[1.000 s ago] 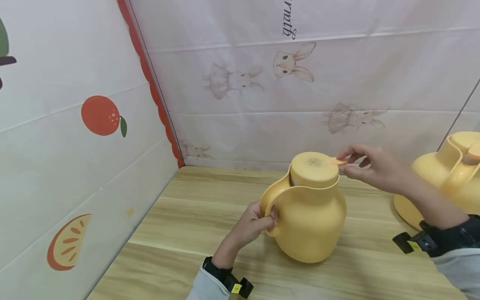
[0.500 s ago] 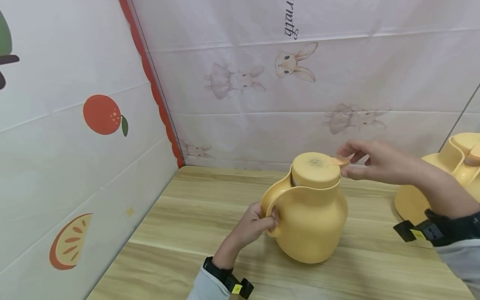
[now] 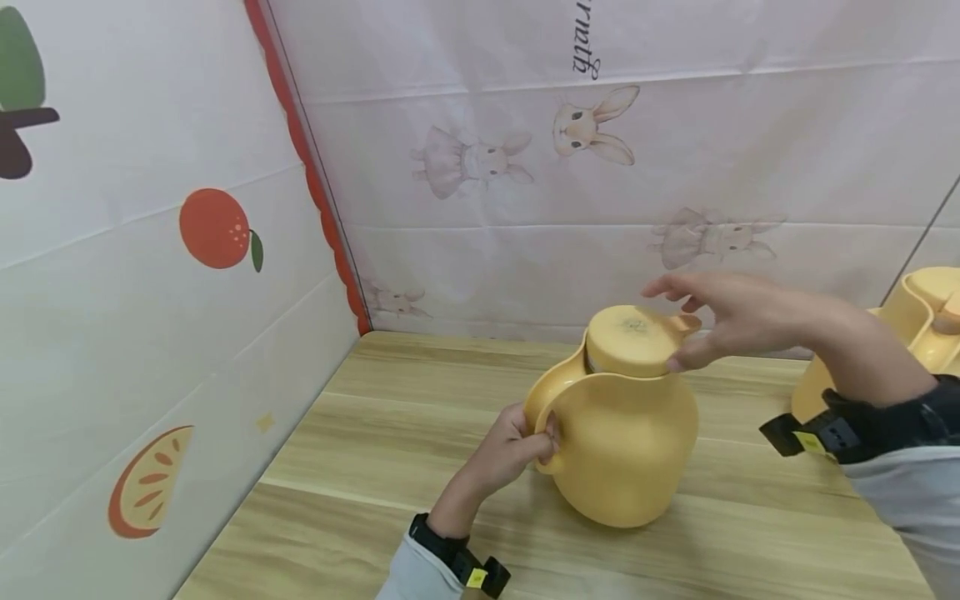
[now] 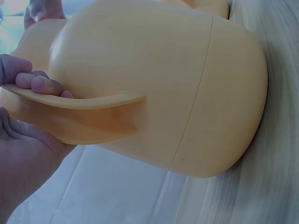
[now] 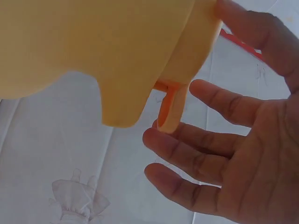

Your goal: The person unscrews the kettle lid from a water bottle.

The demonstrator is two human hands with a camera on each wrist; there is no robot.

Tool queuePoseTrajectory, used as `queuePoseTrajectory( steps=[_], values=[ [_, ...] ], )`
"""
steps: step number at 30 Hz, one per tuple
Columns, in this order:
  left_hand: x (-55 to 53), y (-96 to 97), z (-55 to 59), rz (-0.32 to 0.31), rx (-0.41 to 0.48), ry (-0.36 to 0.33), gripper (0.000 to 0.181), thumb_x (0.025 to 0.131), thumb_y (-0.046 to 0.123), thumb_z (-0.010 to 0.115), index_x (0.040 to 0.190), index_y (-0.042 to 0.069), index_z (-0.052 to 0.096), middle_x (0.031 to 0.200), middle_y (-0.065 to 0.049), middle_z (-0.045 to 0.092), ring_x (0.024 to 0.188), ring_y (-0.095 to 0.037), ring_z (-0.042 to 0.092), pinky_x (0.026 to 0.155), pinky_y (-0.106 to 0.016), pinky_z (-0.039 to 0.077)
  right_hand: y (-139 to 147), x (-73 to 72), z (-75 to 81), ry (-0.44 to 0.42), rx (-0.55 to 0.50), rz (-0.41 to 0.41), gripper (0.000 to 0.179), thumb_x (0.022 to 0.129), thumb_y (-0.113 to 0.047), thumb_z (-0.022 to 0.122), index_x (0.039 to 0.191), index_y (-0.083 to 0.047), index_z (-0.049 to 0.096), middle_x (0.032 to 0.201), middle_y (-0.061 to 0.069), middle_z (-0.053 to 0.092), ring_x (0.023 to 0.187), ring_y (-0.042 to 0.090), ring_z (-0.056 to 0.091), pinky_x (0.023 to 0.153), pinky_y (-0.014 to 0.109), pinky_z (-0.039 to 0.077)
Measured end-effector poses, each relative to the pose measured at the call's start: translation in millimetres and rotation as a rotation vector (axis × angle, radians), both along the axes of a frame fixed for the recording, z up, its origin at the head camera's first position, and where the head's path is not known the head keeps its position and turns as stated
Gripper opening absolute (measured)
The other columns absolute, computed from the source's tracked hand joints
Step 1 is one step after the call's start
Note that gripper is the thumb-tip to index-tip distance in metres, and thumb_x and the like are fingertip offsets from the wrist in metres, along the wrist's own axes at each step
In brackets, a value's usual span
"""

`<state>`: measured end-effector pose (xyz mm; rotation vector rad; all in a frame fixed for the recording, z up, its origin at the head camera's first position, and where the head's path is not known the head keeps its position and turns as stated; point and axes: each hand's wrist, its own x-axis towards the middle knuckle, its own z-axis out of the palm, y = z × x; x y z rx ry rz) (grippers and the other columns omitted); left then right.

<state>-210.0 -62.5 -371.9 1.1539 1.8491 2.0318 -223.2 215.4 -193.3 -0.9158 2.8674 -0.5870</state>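
Observation:
A yellow insulated jug (image 3: pixel 626 450) stands upright on the wooden table, its round lid (image 3: pixel 628 337) on top. My left hand (image 3: pixel 506 450) grips the jug's handle (image 4: pixel 100 119), fingers passing through the loop in the left wrist view. On the right, my right hand (image 3: pixel 742 317) is spread around the lid, its thumb at the lid's side edge and the other fingers raised apart. Seen from the right wrist, an orange-yellow tab (image 5: pixel 174 109) sticks out from the lid between these fingers. Beside it is the jug's spout (image 5: pixel 120 109).
A second yellow jug (image 3: pixel 937 325) stands at the right edge, partly behind my right forearm. Beyond the wooden table (image 3: pixel 360 433) is a back wall with rabbit prints (image 3: pixel 577 129). A side wall with fruit prints (image 3: pixel 213 229) bounds the left.
My right hand has let go of the lid's tab, and its fingers have spread and moved left over the lid. The left hand still holds the handle; the jug stays in place.

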Motion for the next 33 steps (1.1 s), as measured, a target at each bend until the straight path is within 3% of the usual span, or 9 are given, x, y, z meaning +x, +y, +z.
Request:
queuePoseTrajectory(
  steps=[5,11,16,21,25,33],
  values=[
    [0.2,0.2,0.7,-0.001,-0.003,0.004,0.003,0.077,-0.004,0.045,0.074,-0.004,0.044,0.068,-0.002,0.046,0.059,-0.012,0.042,0.053,-0.025,0.034,-9.8,-0.2,1.9,-0.023,-0.014,0.066,0.083,0.065,-0.037,0.083,0.134,-0.014,0.044,0.131,0.016,0.046,0.112,0.039,0.047,0.083,0.057,0.039],
    [-0.1,0.2,-0.2,-0.001,-0.002,0.000,0.003,0.077,-0.005,0.045,0.074,-0.004,0.044,0.068,-0.003,0.046,0.059,-0.011,0.042,0.053,-0.025,0.034,-25.9,-2.0,0.9,0.026,0.051,0.136,0.087,0.063,-0.036,0.083,0.138,-0.019,0.042,0.134,0.016,0.044,0.118,0.035,0.043,0.089,0.056,0.036],
    [0.4,-0.2,-0.5,0.006,0.003,0.004,0.003,0.077,-0.007,0.045,0.075,-0.005,0.044,0.068,-0.004,0.047,0.060,-0.011,0.043,0.053,-0.025,0.034,-39.6,-3.6,-1.2,0.063,0.115,0.151,0.084,0.062,-0.032,0.082,0.137,-0.023,0.045,0.131,0.015,0.044,0.107,0.028,0.046,0.082,0.049,0.041],
    [0.5,-0.1,-0.4,0.001,0.003,0.005,0.003,0.078,-0.005,0.045,0.075,-0.005,0.044,0.068,-0.003,0.047,0.059,-0.011,0.043,0.053,-0.025,0.034,-46.5,-5.6,-1.9,0.004,0.131,0.154,0.082,0.062,-0.027,0.082,0.136,-0.021,0.047,0.127,0.016,0.045,0.097,0.026,0.049,0.076,0.043,0.043],
    [0.8,-0.1,-0.2,0.002,-0.004,0.005,0.004,0.078,-0.002,0.046,0.075,-0.004,0.044,0.068,-0.001,0.047,0.059,-0.011,0.043,0.053,-0.024,0.035,-46.7,-6.4,-1.3,-0.047,0.132,0.129,0.080,0.062,-0.030,0.084,0.134,-0.020,0.049,0.120,0.013,0.048,0.095,0.026,0.050,0.075,0.042,0.044],
    [0.6,0.0,-0.2,0.000,-0.007,0.015,0.005,0.079,-0.001,0.046,0.075,-0.004,0.044,0.068,-0.001,0.045,0.060,-0.012,0.042,0.054,-0.023,0.036,-46.2,-9.6,-0.4,-0.037,0.128,0.114,0.079,0.059,-0.038,0.085,0.129,-0.020,0.053,0.108,0.008,0.052,0.089,0.022,0.049,0.071,0.038,0.043]
  ],
)
